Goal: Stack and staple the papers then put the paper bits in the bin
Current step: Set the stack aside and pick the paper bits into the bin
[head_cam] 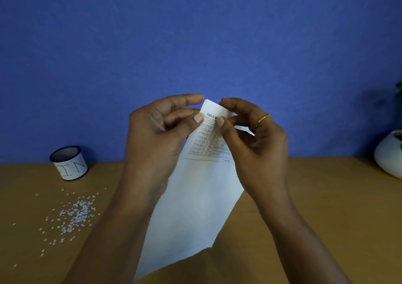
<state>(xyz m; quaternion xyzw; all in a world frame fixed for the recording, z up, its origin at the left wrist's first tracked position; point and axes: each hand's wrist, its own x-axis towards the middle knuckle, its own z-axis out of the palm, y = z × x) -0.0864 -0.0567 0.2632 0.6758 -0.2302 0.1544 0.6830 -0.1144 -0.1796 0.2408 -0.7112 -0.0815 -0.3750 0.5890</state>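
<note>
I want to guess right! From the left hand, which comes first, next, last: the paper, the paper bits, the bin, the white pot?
1. Paper, held in the left hand.
2. Paper bits and bin, both on the left: too close to call.
3. White pot, far right.

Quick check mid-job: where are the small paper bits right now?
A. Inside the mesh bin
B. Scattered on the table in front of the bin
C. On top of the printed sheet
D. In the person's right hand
B: the paper bits lie loose on the table, nearer the camera than the bin, while both hands hold the papers.
</note>
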